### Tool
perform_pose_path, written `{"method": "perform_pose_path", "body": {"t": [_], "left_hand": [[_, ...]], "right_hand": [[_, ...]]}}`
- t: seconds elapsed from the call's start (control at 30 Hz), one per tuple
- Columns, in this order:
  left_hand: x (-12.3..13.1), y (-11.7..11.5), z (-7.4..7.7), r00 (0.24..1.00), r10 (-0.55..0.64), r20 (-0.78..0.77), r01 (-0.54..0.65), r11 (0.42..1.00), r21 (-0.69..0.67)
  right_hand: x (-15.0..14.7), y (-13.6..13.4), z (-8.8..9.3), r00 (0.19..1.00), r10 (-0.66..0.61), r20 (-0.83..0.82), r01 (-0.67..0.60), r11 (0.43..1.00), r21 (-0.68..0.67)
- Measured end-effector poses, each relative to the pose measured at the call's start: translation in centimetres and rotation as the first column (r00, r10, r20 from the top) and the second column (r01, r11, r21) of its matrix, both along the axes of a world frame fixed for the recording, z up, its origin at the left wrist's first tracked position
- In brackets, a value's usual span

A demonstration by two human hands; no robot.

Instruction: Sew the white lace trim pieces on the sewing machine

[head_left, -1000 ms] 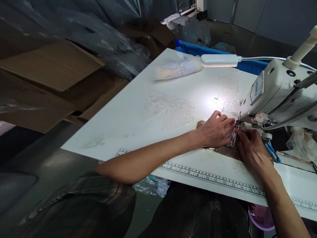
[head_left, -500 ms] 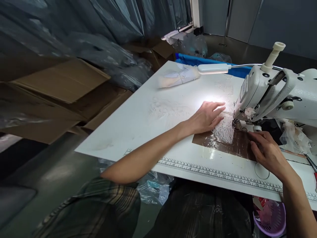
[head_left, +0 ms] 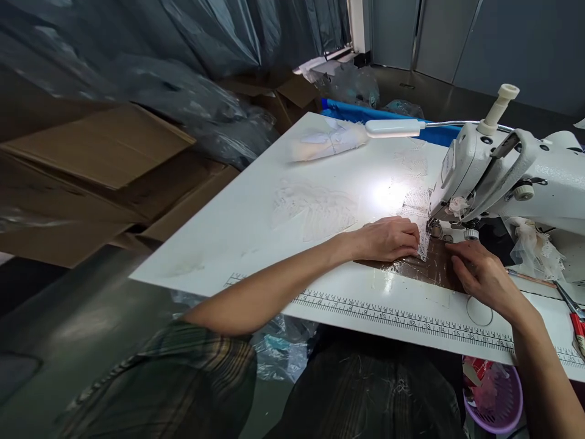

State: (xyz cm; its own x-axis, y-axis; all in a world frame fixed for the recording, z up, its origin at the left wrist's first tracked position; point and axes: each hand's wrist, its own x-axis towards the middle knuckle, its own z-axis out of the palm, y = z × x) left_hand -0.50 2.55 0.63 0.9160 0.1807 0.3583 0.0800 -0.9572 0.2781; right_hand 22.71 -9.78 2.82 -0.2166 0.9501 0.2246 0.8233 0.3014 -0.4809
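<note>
A white sewing machine stands at the right of the table. By its needle and presser foot lies a strip of white lace, its near end over a shiny brown sheet. My left hand is closed on the lace, left of the needle, with fingers curled down onto it. My right hand rests at the brown sheet's right edge, fingers forward near the presser foot and thumb apart. I see nothing held in it.
More lace lies flat at the left of the white table. Behind are a wrapped bundle and a lamp. Red-handled scissors lie at right. Cardboard boxes stand left; a purple basket sits below.
My left hand has moved toward me along the lace, and its spread fingers have curled closed. My right hand stays nearly in place by the brown sheet. The view has shifted slightly.
</note>
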Motion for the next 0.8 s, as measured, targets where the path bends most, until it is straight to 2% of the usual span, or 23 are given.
{"method": "perform_pose_path", "body": {"t": [0.17, 0.27, 0.37, 0.5, 0.67, 0.8], "left_hand": [[0.0, -0.5, 0.3, 0.998, 0.056, 0.023, -0.053, 0.990, -0.134], [0.0, -0.6, 0.3, 0.994, 0.093, 0.051, -0.081, 0.975, -0.209], [0.2, -0.6, 0.2, 0.976, 0.148, 0.161, -0.111, 0.970, -0.218], [0.4, -0.4, 0.1, 0.937, 0.182, 0.298, -0.127, 0.973, -0.194], [0.5, -0.7, -0.4, 0.973, 0.073, 0.217, -0.049, 0.992, -0.117], [0.5, -0.8, -0.8, 0.989, 0.039, 0.142, -0.036, 0.999, -0.022]], "right_hand": [[-0.1, 2.4, 0.6, 0.999, 0.039, 0.002, -0.038, 0.985, -0.167], [-0.1, 3.3, 0.4, 0.997, -0.033, -0.063, 0.017, 0.971, -0.237], [-0.1, 3.4, -0.4, 0.983, -0.137, -0.119, 0.112, 0.974, -0.195], [-0.2, 3.0, -1.3, 0.981, -0.151, -0.122, 0.133, 0.981, -0.142], [-0.2, 2.8, -1.9, 0.994, -0.093, -0.056, 0.090, 0.995, -0.051], [-0.5, 2.6, -2.2, 1.000, 0.012, 0.021, -0.012, 1.000, 0.024]]}}
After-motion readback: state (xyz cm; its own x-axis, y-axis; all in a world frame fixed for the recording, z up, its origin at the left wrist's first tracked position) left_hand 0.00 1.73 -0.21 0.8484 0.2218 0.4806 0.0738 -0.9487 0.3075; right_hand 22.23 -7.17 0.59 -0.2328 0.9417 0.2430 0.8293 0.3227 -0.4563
